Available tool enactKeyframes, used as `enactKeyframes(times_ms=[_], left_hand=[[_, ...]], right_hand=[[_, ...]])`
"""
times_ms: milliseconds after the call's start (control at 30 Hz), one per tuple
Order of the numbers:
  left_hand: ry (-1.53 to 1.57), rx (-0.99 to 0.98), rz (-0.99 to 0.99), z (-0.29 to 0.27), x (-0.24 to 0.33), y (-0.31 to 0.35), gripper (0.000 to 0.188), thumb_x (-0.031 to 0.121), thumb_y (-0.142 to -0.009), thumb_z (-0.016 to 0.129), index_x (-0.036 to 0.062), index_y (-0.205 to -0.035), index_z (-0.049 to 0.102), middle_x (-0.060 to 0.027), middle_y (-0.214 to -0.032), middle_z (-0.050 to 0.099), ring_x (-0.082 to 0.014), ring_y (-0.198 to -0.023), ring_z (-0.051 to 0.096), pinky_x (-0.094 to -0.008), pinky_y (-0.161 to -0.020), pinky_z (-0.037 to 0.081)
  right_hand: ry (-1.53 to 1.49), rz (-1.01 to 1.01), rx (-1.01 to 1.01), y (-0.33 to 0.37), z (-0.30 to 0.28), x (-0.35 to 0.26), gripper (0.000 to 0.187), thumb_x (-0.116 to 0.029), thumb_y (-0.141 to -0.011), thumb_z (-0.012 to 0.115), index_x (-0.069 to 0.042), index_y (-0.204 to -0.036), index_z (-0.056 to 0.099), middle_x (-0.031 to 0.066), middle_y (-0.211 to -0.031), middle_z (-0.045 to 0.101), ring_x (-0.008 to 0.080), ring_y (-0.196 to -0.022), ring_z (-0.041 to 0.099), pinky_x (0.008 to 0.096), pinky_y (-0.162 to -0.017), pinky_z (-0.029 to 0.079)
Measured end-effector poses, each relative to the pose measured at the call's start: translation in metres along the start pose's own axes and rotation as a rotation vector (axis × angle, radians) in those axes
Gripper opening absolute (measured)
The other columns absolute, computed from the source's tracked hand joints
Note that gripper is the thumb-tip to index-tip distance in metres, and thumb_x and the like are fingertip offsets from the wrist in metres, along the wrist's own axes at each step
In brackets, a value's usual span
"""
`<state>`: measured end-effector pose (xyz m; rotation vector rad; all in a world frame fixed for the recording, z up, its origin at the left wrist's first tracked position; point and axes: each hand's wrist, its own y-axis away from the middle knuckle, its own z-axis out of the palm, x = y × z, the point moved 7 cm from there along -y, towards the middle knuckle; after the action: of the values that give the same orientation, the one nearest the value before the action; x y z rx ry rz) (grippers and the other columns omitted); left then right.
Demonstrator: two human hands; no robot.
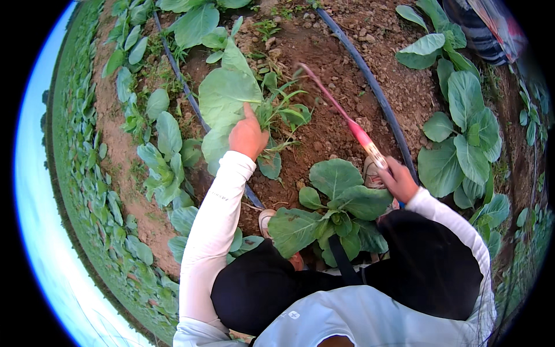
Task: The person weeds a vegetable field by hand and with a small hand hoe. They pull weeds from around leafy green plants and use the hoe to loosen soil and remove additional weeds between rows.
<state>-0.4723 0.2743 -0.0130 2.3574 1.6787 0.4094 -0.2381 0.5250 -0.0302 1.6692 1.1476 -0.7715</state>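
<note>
My left hand [248,137] reaches forward with its index finger stretched out against a broad cabbage-like leaf [222,92]. Its other fingers are curled and partly hidden. Just right of that hand, thin grassy weeds [278,109] grow close against the leafy plant. My right hand [398,179] is closed round the handle of a slim hand tool [359,134], coloured red-pink and cream. The tool's thin reddish shaft slants up and left, and its tip looks hooked but blurred, above bare soil to the right of the weeds.
A leafy plant [335,217] stands between my knees, close to my shoes. Dark drip hoses [370,78] run along the soil on both sides of the row. More large leafy plants [462,127] grow at right, with further rows at left. Patterned fabric [483,29] shows at upper right.
</note>
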Motion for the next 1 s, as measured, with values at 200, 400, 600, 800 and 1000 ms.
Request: enactKeyframes(times_ms=[200,400,600,800,1000], left_hand=[[-0.005,-0.015,0.007,-0.004,-0.005,0.003,0.080,0.016,-0.066,0.063,-0.0083,-0.129,0.020,-0.0241,-0.074,0.060,-0.0384,-0.069,0.059,-0.0429,-0.064,0.049],[-0.009,-0.045,0.010,0.003,-0.007,0.003,0.083,0.017,-0.066,0.063,-0.0074,-0.131,0.016,-0.0237,-0.073,0.060,-0.0383,-0.069,0.059,-0.0433,-0.063,0.048],[-0.006,-0.040,0.015,0.004,-0.005,0.006,0.087,0.016,-0.064,0.064,-0.0087,-0.131,0.015,-0.0212,-0.069,0.060,-0.0369,-0.064,0.059,-0.0425,-0.059,0.048],[0.007,-0.048,0.029,0.002,-0.007,0.007,0.089,0.016,-0.064,0.064,-0.0096,-0.132,0.013,-0.0190,-0.064,0.059,-0.0342,-0.057,0.058,-0.0408,-0.053,0.048],[0.036,-0.048,0.073,0.001,-0.007,0.007,0.089,0.016,-0.064,0.065,-0.0098,-0.132,0.013,-0.0176,-0.061,0.058,-0.0332,-0.054,0.057,-0.0409,-0.051,0.047]], right_hand=[[0.103,-0.080,0.007,-0.058,0.000,-0.010,0.022,-0.021,-0.082,0.057,-0.002,-0.089,0.049,0.0139,-0.064,0.051,0.0206,-0.056,0.052,0.0329,-0.053,0.041],[-0.189,0.050,-0.207,-0.178,0.054,-0.069,0.025,-0.027,-0.086,0.050,-0.004,-0.095,0.046,0.0132,-0.064,0.053,0.0240,-0.054,0.054,0.0387,-0.053,0.042],[-0.035,0.042,-0.111,-0.121,0.063,-0.020,0.030,-0.026,-0.087,0.049,-0.006,-0.109,0.045,0.0185,-0.073,0.057,0.0306,-0.065,0.059,0.0376,-0.060,0.045],[0.019,-0.135,-0.027,-0.123,0.043,-0.032,0.027,-0.024,-0.085,0.053,-0.004,-0.103,0.049,0.0171,-0.069,0.056,0.0265,-0.060,0.058,0.0353,-0.057,0.044],[0.170,-0.142,-0.044,-0.254,0.029,-0.106,0.026,-0.026,-0.088,0.047,-0.004,-0.101,0.048,0.0160,-0.071,0.058,0.0272,-0.060,0.056,0.0371,-0.058,0.044]])
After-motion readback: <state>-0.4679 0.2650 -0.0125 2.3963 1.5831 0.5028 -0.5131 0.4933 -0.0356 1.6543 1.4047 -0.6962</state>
